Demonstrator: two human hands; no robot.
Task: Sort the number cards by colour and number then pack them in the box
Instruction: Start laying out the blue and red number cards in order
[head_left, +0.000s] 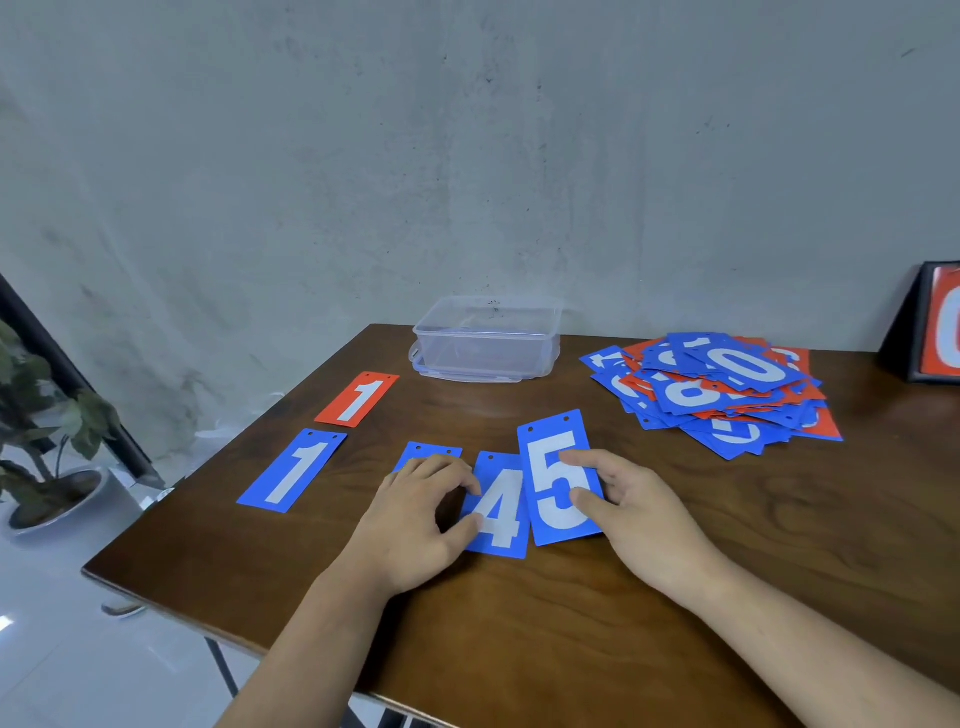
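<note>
**Blue 5 card (558, 480) overlaps blue 4 card (498, 512) on the desk (571, 613)**

We see our right hand (639, 514) pinching the blue 5 card at its right edge. Our left hand (415, 525) curls on the blue 4 card's left edge, pinching it and covering most of another blue card (434, 450). Farther left lie a blue 1 card (292, 470) and a red 1 card (357, 399). Behind stands the open clear box (488, 338), with the mixed pile of cards (722, 389) to its right.
</note>
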